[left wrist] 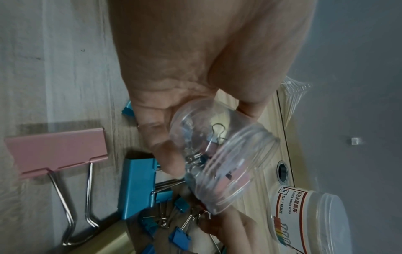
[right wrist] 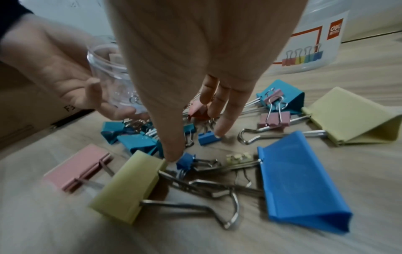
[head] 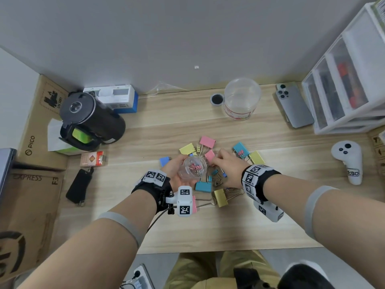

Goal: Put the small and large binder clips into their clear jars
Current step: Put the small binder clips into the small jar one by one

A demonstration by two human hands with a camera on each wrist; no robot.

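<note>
A light wood-grain desk point(head: 158, 130) stands against a plain grey wall point(head: 166, 38) — white plastic drawers point(head: 343, 86) at right.

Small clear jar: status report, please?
Left hand holds small clear plastic jar, few small clips inside. Right hand open, fingers down among scattered clips. Large clear labelled jar empty.

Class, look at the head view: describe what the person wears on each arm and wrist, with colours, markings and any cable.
Both arms are bare, each with a grey band near the elbow. The left wrist carries a black strap with white blocks printed in black-and-white square codes, plus a thin black cable. The right wrist wears a similar black strap with coded white blocks and a white camera housing below.
</note>
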